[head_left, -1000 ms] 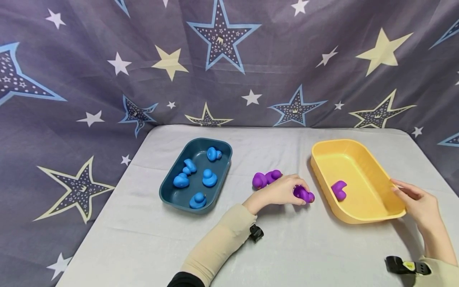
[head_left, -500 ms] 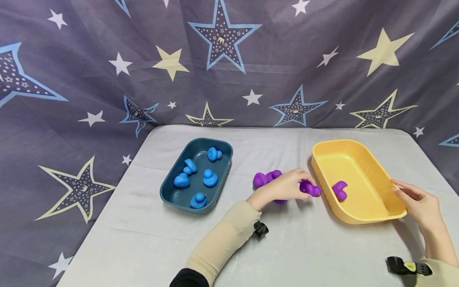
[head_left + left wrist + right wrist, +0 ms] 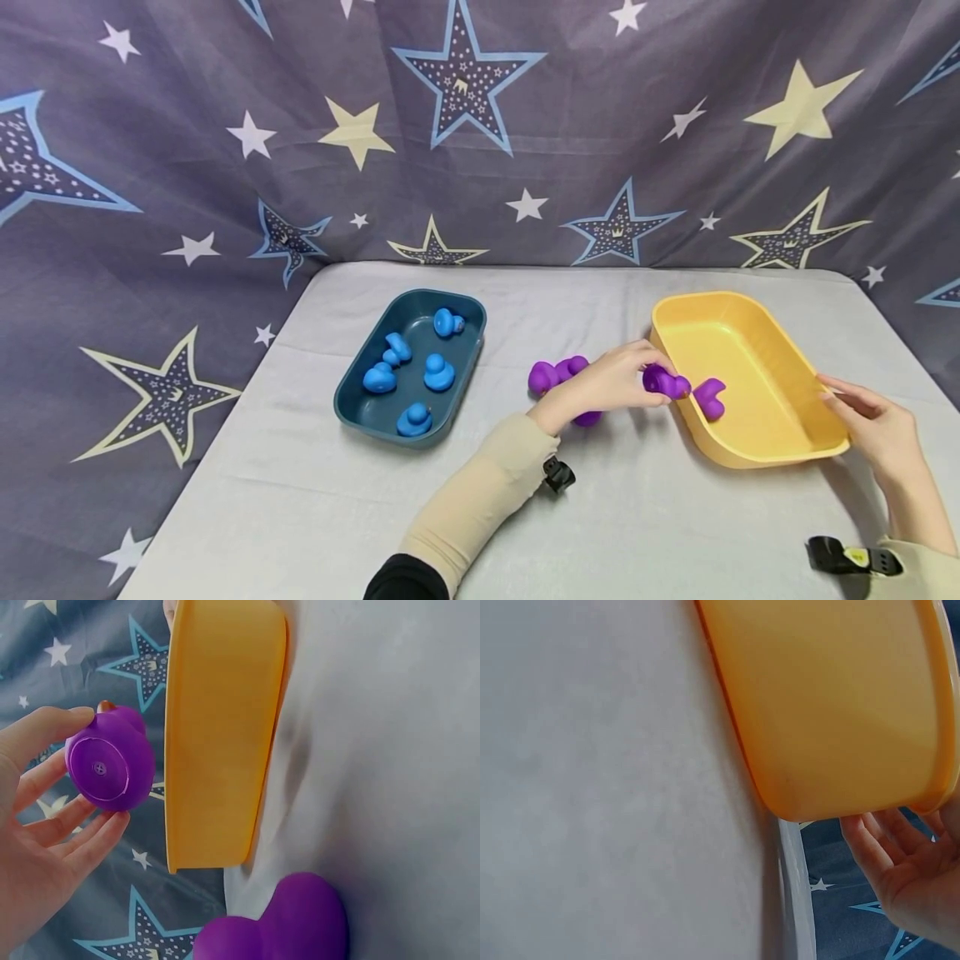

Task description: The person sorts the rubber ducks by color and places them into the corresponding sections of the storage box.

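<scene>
My left hand (image 3: 613,377) pinches a purple rubber duck (image 3: 665,382) at the near-left rim of the yellow tray (image 3: 757,358). In the left wrist view the duck's round underside (image 3: 100,769) faces the camera, held between thumb and fingers. Another purple duck (image 3: 708,399) lies inside the tray, along its left wall. At the tray's right rim, my right hand (image 3: 876,423) grips the edge; the right wrist view shows its fingers (image 3: 874,851) against the outer wall. More purple ducks (image 3: 543,378) lie on the table left of the yellow tray, partly hidden behind my left hand and wrist.
A dark teal tray (image 3: 352,406) with several blue rubber ducks (image 3: 438,372) stands on the left of the table (image 3: 300,500), covered in pale cloth. Behind and beside it hangs a dark curtain (image 3: 525,92) printed with stars.
My left hand has moved right and slightly away from me with the purple duck, from above the table to the yellow tray's rim. The right hand and both trays stay in place.
</scene>
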A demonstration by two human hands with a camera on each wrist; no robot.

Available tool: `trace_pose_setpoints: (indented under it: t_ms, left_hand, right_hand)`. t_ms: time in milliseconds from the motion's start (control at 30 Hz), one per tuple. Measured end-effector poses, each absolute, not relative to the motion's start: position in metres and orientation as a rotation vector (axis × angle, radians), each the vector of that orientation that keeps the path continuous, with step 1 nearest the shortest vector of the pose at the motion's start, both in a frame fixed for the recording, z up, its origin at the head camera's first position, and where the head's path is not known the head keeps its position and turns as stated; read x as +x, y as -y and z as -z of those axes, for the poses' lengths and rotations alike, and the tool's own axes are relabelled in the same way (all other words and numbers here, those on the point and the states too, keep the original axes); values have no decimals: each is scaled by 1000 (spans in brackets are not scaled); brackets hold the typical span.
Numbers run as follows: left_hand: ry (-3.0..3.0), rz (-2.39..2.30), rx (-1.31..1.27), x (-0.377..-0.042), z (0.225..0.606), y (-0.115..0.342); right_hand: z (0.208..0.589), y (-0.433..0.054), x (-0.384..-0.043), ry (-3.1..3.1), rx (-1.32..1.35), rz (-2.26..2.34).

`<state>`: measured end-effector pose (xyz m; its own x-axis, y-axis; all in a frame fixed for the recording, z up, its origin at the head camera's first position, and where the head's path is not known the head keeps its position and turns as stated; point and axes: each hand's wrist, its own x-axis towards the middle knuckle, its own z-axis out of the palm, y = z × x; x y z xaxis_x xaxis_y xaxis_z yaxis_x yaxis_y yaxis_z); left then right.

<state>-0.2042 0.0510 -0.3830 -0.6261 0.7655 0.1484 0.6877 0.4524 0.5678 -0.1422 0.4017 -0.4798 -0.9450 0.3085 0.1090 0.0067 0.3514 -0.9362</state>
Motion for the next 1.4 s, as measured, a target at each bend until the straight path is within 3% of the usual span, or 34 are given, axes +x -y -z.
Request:
trace_pose_setpoints:
  t_ms: [1400]
  left_hand:
    - [-2717, -1036, 1275, -225, 392, -102]
  right_hand:
    - [447, -378, -130, 2338, -296, -1686]
